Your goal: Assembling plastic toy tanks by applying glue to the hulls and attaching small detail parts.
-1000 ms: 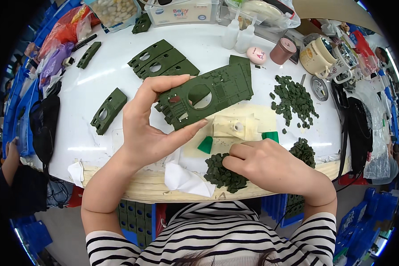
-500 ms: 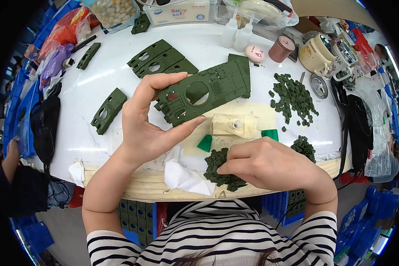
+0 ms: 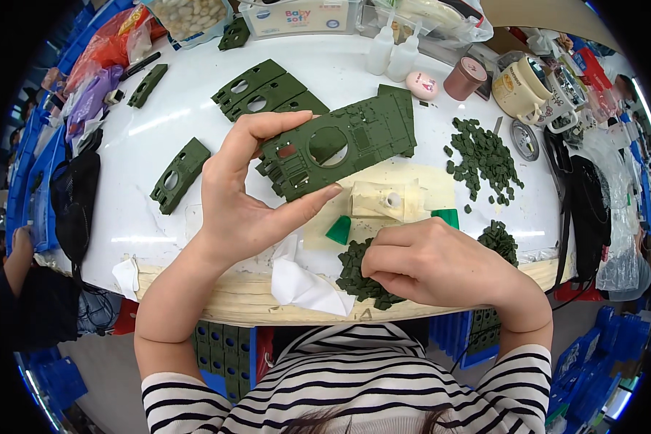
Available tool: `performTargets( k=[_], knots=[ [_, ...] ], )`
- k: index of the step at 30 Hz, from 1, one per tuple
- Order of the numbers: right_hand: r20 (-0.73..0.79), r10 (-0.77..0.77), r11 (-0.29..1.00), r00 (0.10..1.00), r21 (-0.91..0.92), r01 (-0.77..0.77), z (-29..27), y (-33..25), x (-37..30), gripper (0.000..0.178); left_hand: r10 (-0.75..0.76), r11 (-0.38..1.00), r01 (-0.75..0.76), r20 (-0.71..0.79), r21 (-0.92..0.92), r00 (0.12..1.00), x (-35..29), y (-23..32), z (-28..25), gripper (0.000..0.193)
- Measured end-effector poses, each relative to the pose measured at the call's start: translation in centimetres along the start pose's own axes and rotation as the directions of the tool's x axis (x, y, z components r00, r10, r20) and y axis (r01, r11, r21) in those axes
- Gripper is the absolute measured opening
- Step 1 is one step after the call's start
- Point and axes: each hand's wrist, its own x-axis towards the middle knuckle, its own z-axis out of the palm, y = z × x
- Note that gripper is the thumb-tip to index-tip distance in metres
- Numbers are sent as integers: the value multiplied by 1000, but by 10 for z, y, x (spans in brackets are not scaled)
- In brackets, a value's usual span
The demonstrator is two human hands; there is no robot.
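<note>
My left hand (image 3: 242, 192) grips a dark green model tank hull plate (image 3: 365, 141) by its left end, thumb below and fingers above. The plate is raised over the table and tilted, with a large round hole near its middle. My right hand (image 3: 441, 264) is closed, its fingertips pinched together at the edge of a heap of small dark green plastic pieces (image 3: 353, 271). Whether a piece is between those fingertips is hidden. Just beyond the heap lies a cream taped block (image 3: 376, 201) with a round hole, between two bright green pieces, one at each side.
More hull plates (image 3: 275, 92) lie at the far left-centre, with another (image 3: 181, 175) nearer left. Loose green pieces (image 3: 481, 163) spread at the right, beside mugs (image 3: 521, 87). White squeeze bottles (image 3: 403, 58) stand at the back. A white cloth (image 3: 304, 286) lies by the front edge.
My right fingertips have drawn slightly to the right over the heap. The hull plate in my left hand has turned a little. The whole view has shifted slightly.
</note>
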Motion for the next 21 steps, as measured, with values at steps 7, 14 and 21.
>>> performTargets(
  k=[7, 14, 21],
  knots=[
    [-7, 24, 997, 1000, 68, -24, 0, -2, 3, 7, -1, 1000, 1, 1, 2, 1000, -1, 0, 0, 61],
    [-5, -66, 993, 998, -98, 66, 6, 5, 1, 19, 14, 1000, -14, 4, 6, 1000, 0, 1, 0, 61],
    [-4, 1, 992, 1000, -126, -1, 7, 4, 2, 16, 8, 1000, -8, 10, -11, 1000, 0, 1, 1, 61]
  ],
)
